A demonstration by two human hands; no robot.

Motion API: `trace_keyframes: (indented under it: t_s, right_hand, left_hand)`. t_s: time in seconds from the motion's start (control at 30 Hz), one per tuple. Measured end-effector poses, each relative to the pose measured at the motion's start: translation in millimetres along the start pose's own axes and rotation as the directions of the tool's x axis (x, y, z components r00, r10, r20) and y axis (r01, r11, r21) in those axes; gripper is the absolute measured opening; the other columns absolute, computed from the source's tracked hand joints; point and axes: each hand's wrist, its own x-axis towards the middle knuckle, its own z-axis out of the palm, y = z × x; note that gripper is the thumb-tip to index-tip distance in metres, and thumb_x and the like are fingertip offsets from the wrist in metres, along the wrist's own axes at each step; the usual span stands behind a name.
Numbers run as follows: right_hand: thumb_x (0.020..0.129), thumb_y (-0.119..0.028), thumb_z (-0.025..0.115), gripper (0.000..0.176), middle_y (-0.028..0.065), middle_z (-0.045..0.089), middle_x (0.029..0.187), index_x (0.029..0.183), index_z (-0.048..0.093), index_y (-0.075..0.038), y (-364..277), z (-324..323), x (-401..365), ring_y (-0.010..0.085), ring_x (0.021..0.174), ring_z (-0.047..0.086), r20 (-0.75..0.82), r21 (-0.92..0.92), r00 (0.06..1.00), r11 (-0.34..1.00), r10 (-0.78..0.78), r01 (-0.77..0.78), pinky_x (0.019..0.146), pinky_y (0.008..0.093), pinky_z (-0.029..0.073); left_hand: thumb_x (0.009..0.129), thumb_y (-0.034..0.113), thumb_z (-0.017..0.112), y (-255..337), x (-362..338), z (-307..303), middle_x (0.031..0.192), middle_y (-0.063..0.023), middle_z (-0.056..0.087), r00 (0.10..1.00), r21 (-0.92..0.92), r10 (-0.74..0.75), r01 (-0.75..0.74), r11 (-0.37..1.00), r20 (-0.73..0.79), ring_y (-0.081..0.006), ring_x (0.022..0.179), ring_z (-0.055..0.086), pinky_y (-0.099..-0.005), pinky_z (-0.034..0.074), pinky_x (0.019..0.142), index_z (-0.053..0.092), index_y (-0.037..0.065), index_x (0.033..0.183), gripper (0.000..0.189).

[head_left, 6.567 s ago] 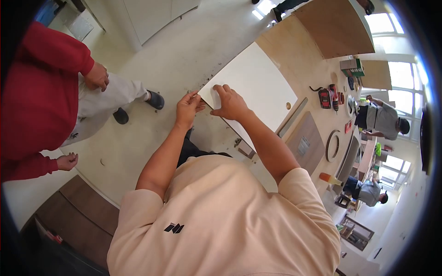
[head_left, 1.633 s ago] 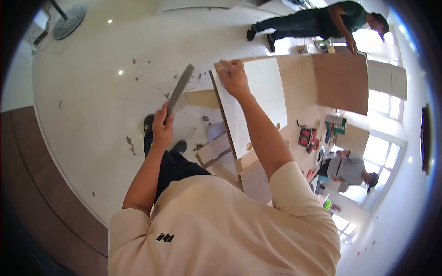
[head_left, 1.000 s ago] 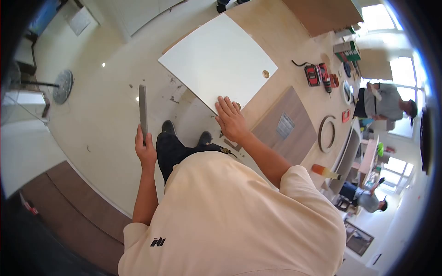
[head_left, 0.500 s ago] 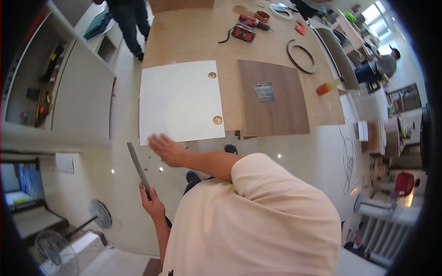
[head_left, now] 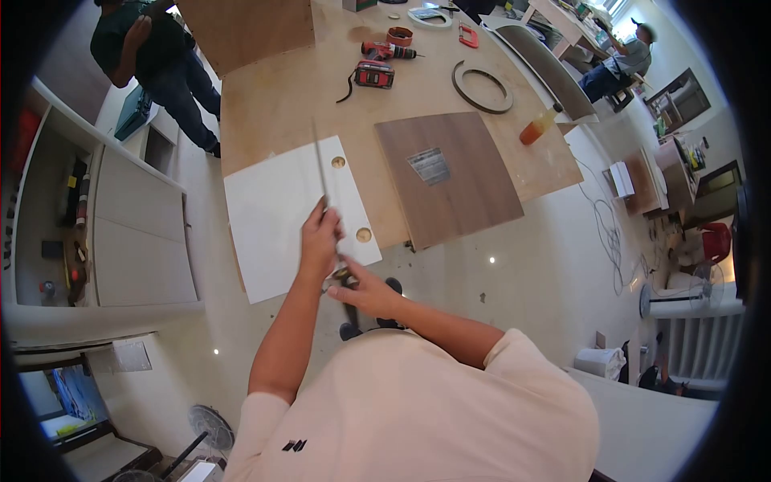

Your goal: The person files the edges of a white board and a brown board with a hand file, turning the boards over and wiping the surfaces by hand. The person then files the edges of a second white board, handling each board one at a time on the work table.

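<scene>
A long, thin grey file-like bar [head_left: 319,157], blurred and seen nearly edge-on, stands up in front of my body over the white panel [head_left: 281,201]. My left hand [head_left: 320,241] is closed around its middle. Lower down, my right hand [head_left: 371,293] is closed at the bar's dark lower end [head_left: 351,312], partly hiding it. The white panel lies on the table with two round holes near its right side. To the right of it lies a brown wood-grain panel [head_left: 450,177] with a grey printed label [head_left: 431,166].
On the wooden table [head_left: 297,92] are a red cordless drill [head_left: 376,72], a coiled edge strip [head_left: 456,84], an orange-filled bottle [head_left: 533,131] and a red clamp [head_left: 467,35]. One person [head_left: 165,76] stands at far left, another [head_left: 622,64] sits at far right. Cables [head_left: 612,257] lie on the floor.
My left hand has raised the bar from low left to the front of my body. My right hand has left the white panel's near edge and closed on the bar's lower end. The view has turned.
</scene>
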Motion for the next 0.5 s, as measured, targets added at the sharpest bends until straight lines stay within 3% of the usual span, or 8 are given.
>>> trace_keyframes:
  t_s: [0.03, 0.1, 0.17, 0.2, 0.27, 0.3, 0.37, 0.5]
  right_hand:
    - [0.091, -0.023, 0.066, 0.075, 0.0251, 0.053, 0.136, 0.150, 0.028, 0.004, 8, -11, 7, 0.0335, 0.125, 0.054, -0.117, -0.060, 0.992, 0.997, -0.053, 0.047, 0.103, 0.0385, 0.043]
    - [0.090, -0.014, 0.064, 0.070, 0.0253, 0.055, 0.132, 0.149, 0.030, 0.004, 29, -37, 18, 0.0329, 0.120, 0.057, -0.304, -0.235, 0.932, 0.964, -0.195, 0.125, 0.100, 0.0398, 0.045]
    - [0.087, -0.008, 0.060, 0.066, 0.0277, 0.056, 0.128, 0.146, 0.034, 0.005, 31, -66, 27, 0.0378, 0.116, 0.058, -0.392, -0.511, 0.831, 0.845, -0.394, 0.159, 0.098, 0.0417, 0.046]
    - [0.085, -0.005, 0.058, 0.065, 0.0294, 0.057, 0.126, 0.145, 0.036, 0.005, 29, -80, 33, 0.0417, 0.115, 0.058, -0.385, -0.654, 0.775, 0.741, -0.500, 0.153, 0.097, 0.0429, 0.046]
    - [0.084, -0.003, 0.055, 0.063, 0.0335, 0.051, 0.132, 0.142, 0.036, 0.009, 14, -99, 44, 0.0467, 0.124, 0.049, -0.398, -0.520, 0.864, 0.852, -0.309, 0.065, 0.105, 0.0453, 0.041]
    - [0.083, -0.003, 0.055, 0.062, 0.0329, 0.053, 0.128, 0.141, 0.037, 0.009, 14, -104, 52, 0.0473, 0.121, 0.051, -0.421, -0.539, 0.856, 0.842, -0.298, 0.028, 0.102, 0.0466, 0.042]
    - [0.084, -0.003, 0.053, 0.060, 0.0318, 0.055, 0.124, 0.140, 0.038, 0.009, 19, -113, 73, 0.0480, 0.116, 0.053, -0.445, -0.568, 0.849, 0.823, -0.285, -0.022, 0.099, 0.0485, 0.044]
    - [0.084, -0.004, 0.053, 0.059, 0.0304, 0.054, 0.122, 0.140, 0.038, 0.009, 35, -113, 90, 0.0471, 0.112, 0.055, -0.490, -0.575, 0.847, 0.807, -0.205, -0.138, 0.097, 0.0493, 0.045]
  left_hand:
    - [0.101, 0.015, 0.054, -7, 19, 17, 0.082, 0.0005, 0.053, 0.997, -0.080, 0.004, 0.003, 0.997, 0.078, -0.0081, 0.067, 0.050, -0.0232, 0.047, 0.062, 0.057, -0.002, 0.125, 0.030]
    - [0.104, 0.027, 0.052, -32, 57, 32, 0.104, -0.0078, 0.063, 0.984, -0.087, -0.054, 0.070, 0.994, 0.171, -0.0170, 0.092, 0.062, -0.0353, 0.055, 0.082, 0.056, 0.002, 0.127, 0.035]
    - [0.102, 0.031, 0.054, -44, 79, 39, 0.121, -0.0155, 0.063, 0.991, 0.358, 0.049, -0.092, 0.929, 0.127, -0.0292, 0.114, 0.059, -0.0464, 0.048, 0.098, 0.054, 0.001, 0.132, 0.042]
    - [0.101, 0.031, 0.055, -55, 91, 30, 0.127, -0.0176, 0.060, 0.958, 0.617, 0.225, -0.287, 0.733, 0.179, -0.0319, 0.119, 0.055, -0.0482, 0.044, 0.102, 0.053, 0.001, 0.134, 0.045]
    - [0.100, 0.033, 0.056, -82, 94, -17, 0.138, -0.0216, 0.053, 0.813, 0.867, 0.394, -0.493, 0.072, 0.429, -0.0371, 0.131, 0.047, -0.0518, 0.035, 0.111, 0.052, 0.001, 0.138, 0.050]
    - [0.098, 0.038, 0.054, -75, 78, -32, 0.152, -0.0208, 0.039, 0.867, 0.900, 0.249, -0.432, -0.057, 0.432, -0.0368, 0.143, 0.032, -0.0505, 0.023, 0.117, 0.052, 0.006, 0.140, 0.053]
    - [0.099, 0.041, 0.050, -59, 35, -60, 0.159, -0.0145, 0.030, 0.892, 0.876, 0.116, -0.391, -0.282, 0.436, -0.0349, 0.147, 0.025, -0.0545, 0.017, 0.119, 0.042, 0.011, 0.148, 0.058]
    - [0.099, 0.045, 0.049, -52, -21, -142, 0.160, -0.0115, 0.029, 0.963, 0.948, 0.229, -0.066, -0.312, 0.142, -0.0320, 0.149, 0.020, -0.0548, 0.014, 0.119, 0.038, 0.014, 0.151, 0.062]
